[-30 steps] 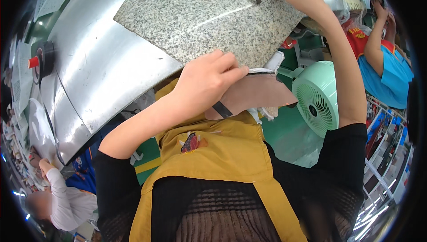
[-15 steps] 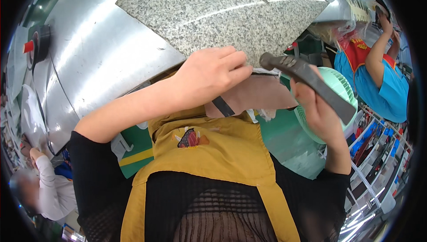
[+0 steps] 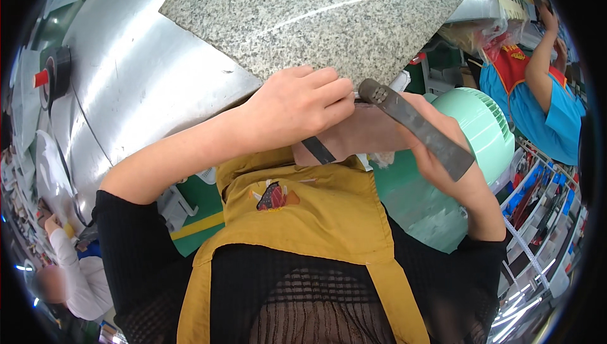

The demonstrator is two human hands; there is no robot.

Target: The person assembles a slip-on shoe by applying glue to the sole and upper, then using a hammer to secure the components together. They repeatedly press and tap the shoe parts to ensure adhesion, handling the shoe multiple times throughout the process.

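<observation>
At the near corner of a speckled granite slab point(image 3: 303, 24), my left hand point(image 3: 306, 100) has its fingers curled on the upper edge of a brownish-pink piece that looks like leather point(image 3: 363, 134). This piece hangs over the table edge in front of my apron and has a black strip point(image 3: 318, 150) across it. My right hand point(image 3: 442, 138) is wrapped around a dark metal hammer point(image 3: 417, 126). One end of the hammer head is beside my left fingertips, close to the piece's upper edge. My left fingertips are partly hidden, as is the hammer's handle.
A metal tabletop point(image 3: 145, 59) surrounds the slab on the left, with a black tape-like roll point(image 3: 58, 73) on it. To the right stands a mint-green fan point(image 3: 480, 132). Co-workers sit at far left and far right; the right one wears a blue shirt point(image 3: 528, 107). Racks point(image 3: 537, 205) stand at lower right.
My right hand has brought the hammer slightly left, its head end now nearer my left fingers. My left hand keeps its hold on the leather-like piece. The whole view has shifted slightly.
</observation>
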